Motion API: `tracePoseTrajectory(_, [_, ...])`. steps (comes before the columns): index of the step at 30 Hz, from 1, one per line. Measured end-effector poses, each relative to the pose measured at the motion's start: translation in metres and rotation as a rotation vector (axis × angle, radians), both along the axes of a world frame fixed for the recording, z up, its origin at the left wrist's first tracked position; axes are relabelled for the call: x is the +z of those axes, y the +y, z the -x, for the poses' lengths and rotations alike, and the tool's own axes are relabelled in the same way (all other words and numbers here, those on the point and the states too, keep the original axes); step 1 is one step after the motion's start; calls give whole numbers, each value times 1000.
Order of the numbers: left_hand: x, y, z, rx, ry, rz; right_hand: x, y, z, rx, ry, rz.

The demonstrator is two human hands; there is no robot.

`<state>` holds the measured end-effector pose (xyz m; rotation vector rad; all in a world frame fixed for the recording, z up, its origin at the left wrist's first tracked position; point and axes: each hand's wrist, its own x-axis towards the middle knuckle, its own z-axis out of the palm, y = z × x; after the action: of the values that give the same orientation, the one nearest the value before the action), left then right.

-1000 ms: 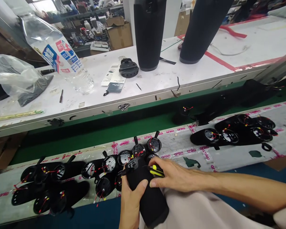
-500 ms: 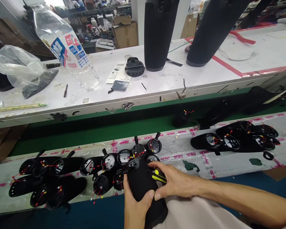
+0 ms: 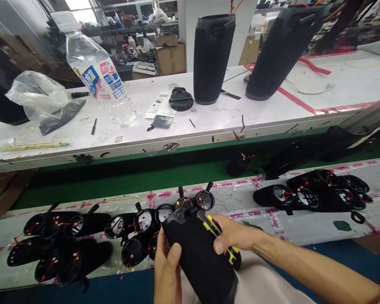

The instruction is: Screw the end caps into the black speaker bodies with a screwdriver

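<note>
A black fabric-covered cylinder (image 3: 202,257) lies tilted over my lap, its top end pointing away from me. My left hand (image 3: 168,264) grips its left side, thumb on the fabric. In my right hand (image 3: 232,236) is a yellow-and-black cutter-like tool (image 3: 213,226), whose tip lies close to the cylinder's upper right edge. The fingers under the tool are partly hidden. Just beyond the cylinder, open-ended black housings (image 3: 144,220) with red wires lie on the lower surface.
The white bench (image 3: 139,139) runs across ahead, bearing a water bottle (image 3: 104,80), a plastic bag (image 3: 39,95), a black round part (image 3: 180,99) and two upright black cylinders (image 3: 210,59). More wired housings (image 3: 307,197) lie at right on the taped lower surface (image 3: 234,228).
The cylinder has come up more fully into view and turned slightly. My right hand has shifted right, with more of the yellow tool showing. The camera view has tilted up a little.
</note>
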<state>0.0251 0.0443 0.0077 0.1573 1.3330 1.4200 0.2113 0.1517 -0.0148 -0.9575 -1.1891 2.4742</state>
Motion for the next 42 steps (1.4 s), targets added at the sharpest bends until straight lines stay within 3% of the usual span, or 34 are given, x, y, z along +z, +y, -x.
tracePoseTrajectory(3, [9,1,-3,-18,-133,-8,0,0,1,65,19,32])
tracePoseTrajectory(6, [10,2,-7,-8,-162,11,9,3,-2,63,-77,-38])
tracePoseTrajectory(12, [4,6,-6,-12,114,68,35,2,-16,-38,-240,-365])
tracePoseTrajectory(16, [3,8,-5,-123,282,58,25,-11,-18,-74,-194,-360])
tracePoseTrajectory(20, [11,13,-9,-87,129,42,16,-18,-13,-133,-211,-282])
tracePoseTrajectory(24, [18,16,-12,-44,50,35,32,-18,-5,-158,-246,-369])
tracePoseTrajectory(27, [16,13,-10,-60,85,61,45,-17,-1,-80,-393,-433])
tracePoseTrajectory(31, [4,5,-7,-55,48,54,49,-14,-3,3,-460,-486])
tracePoseTrajectory(35, [-2,-1,-5,40,70,82,62,-17,-10,-195,-432,-478])
tracePoseTrajectory(37, [0,-1,-6,57,74,88,80,-22,-12,-270,-503,-591])
tracePoseTrajectory(38, [2,0,-7,53,71,69,90,-24,-12,-231,-539,-685])
tracePoseTrajectory(42, [4,1,-7,21,103,5,112,-31,-5,200,-581,-1079])
